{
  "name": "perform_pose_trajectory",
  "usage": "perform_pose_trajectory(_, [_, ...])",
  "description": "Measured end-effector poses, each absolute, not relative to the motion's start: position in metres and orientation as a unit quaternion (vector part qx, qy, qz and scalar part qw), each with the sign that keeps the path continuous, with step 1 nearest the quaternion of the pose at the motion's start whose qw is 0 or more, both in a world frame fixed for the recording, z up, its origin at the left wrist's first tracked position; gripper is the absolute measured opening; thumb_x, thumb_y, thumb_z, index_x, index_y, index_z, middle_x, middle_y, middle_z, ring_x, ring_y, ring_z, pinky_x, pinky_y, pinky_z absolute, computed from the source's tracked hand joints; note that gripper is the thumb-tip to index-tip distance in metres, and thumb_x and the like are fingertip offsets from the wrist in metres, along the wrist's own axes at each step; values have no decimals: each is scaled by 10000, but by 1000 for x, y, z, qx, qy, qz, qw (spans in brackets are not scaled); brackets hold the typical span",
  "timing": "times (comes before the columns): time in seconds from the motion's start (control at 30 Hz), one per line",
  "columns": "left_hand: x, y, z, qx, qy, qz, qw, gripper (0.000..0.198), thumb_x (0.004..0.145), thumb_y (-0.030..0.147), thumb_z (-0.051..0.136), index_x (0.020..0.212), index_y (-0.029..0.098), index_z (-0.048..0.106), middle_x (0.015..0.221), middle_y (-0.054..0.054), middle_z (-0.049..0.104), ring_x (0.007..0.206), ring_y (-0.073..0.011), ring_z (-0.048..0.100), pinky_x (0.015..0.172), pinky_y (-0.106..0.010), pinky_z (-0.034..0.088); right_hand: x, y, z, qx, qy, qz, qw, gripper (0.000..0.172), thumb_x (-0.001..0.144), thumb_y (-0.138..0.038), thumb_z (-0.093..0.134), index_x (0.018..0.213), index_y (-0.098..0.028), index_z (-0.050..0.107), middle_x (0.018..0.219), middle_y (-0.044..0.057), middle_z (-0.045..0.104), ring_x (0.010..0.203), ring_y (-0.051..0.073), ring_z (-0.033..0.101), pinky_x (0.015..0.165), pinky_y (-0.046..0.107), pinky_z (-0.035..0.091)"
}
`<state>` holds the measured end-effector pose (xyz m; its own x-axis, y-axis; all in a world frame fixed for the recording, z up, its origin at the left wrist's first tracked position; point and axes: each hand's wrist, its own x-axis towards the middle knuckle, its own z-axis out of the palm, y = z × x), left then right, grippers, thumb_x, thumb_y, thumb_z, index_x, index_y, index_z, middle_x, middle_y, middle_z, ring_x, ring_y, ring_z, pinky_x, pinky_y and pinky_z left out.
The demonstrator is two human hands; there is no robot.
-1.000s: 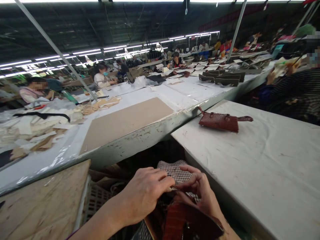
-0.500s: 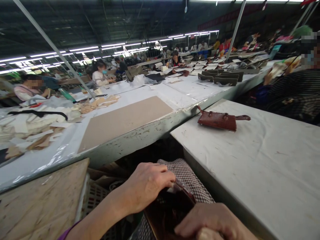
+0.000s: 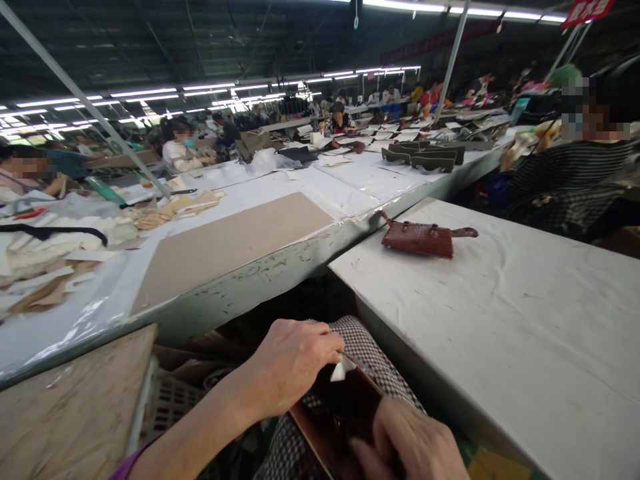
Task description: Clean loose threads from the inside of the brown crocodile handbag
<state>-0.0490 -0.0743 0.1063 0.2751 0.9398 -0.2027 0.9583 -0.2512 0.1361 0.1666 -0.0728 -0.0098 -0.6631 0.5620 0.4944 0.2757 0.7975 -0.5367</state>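
Note:
A dark brown leather bag (image 3: 347, 427), its opening turned up toward me, rests on my lap over checked cloth (image 3: 360, 340). At the bag's far left rim, the fingers of my left hand (image 3: 300, 357) are closed on the edge. A small white scrap (image 3: 343, 367) sticks out just below those fingers. My right hand (image 3: 415, 433) is at the near right side of the bag, its fingers bent over the opening and blurred by motion. Whether they pinch anything is hidden. The bag's dark inside shows little detail.
A reddish-brown crocodile-textured leather piece with straps (image 3: 417, 239) lies on the white table (image 3: 525, 320) to my right. Ahead, a long worktable carries a beige board (image 3: 235, 247), fabric scraps (image 3: 55, 287) and dark green pieces (image 3: 435, 159). A wooden board (image 3: 65, 407) is at left. Several people sit working around.
The view has shifted slightly right. My right hand has moved up along the bag's right side, and the white scrap now shows more clearly under my left fingers, which keep their hold.

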Motion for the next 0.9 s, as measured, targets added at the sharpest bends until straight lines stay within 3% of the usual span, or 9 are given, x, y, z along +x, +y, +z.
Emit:
perform_pose_trajectory(0.1, [-48, -71, 106, 785, 606, -51, 117, 234, 1019, 289, 397, 896, 243, 591, 869, 27, 634, 773, -189, 613, 631, -317, 335, 163, -73, -16, -398, -829, 206, 334, 337, 803, -349, 670, 713, -222, 371, 556, -70, 444, 436, 85, 443, 405, 219, 372])
perform_pose_trajectory(0.2, [-49, -68, 104, 783, 609, -54, 112, 265, 1025, 312, 373, 898, 251, 597, 875, 22, 639, 778, -201, 622, 633, -321, 341, 163, -74, -23, -478, -762, 254, 355, 336, 742, -413, 705, 824, -216, 445, 709, -18, 527, 601, 143, 532, 530, 259, 475])
perform_pose_trajectory(0.33, [-47, -64, 104, 783, 608, -62, 117, 260, 1020, 302, 391, 886, 247, 606, 885, 13, 646, 790, -200, 625, 641, -310, 350, 164, -69, -23, -441, -673, 477, 354, 402, 792, -375, 663, 1146, -219, 555, 1095, 64, 637, 994, 222, 619, 887, 361, 538])
perform_pose_trajectory(0.4, [-45, -62, 106, 782, 607, -69, 122, 264, 1020, 296, 392, 884, 244, 612, 884, 9, 649, 797, -201, 627, 645, -309, 350, 164, -64, -19, -404, -617, 601, 308, 433, 835, -408, 644, 1226, -235, 580, 1210, 69, 630, 1114, 241, 600, 980, 390, 505])
perform_pose_trajectory(0.5, [-45, -60, 107, 788, 597, -75, 132, 262, 1019, 282, 403, 881, 239, 621, 889, 8, 651, 811, -194, 623, 645, -306, 341, 163, -58, -15, -366, -562, 687, 280, 444, 853, -459, 647, 1246, -255, 630, 1262, 62, 624, 1185, 260, 569, 1059, 420, 440])
perform_pose_trajectory(0.6, [-48, -61, 104, 804, 577, -53, 131, 241, 1009, 220, 423, 859, 236, 612, 880, 33, 641, 781, -168, 595, 633, -303, 317, 162, -53, -18, -346, -569, 699, 262, 404, 887, -493, 607, 1227, -284, 667, 1180, 51, 663, 1140, 264, 582, 1025, 425, 447])
perform_pose_trajectory(0.73, [-54, -65, 98, 824, 552, -20, 126, 226, 1005, 178, 436, 872, 242, 608, 886, 57, 629, 789, -150, 564, 646, -307, 298, 160, -50, -28, -327, -675, 610, 256, 361, 945, -507, 508, 1239, -358, 654, 945, 31, 665, 919, 215, 603, 836, 358, 486])
perform_pose_trajectory(0.9, [-53, -68, 98, 819, 559, -34, 125, 202, 1009, 230, 451, 881, 241, 607, 889, 57, 625, 806, -157, 564, 649, -315, 299, 157, -52, -37, -289, -776, 443, 345, 355, 1006, -354, 416, 1296, -293, 611, 779, 31, 609, 724, 159, 566, 636, 268, 476])
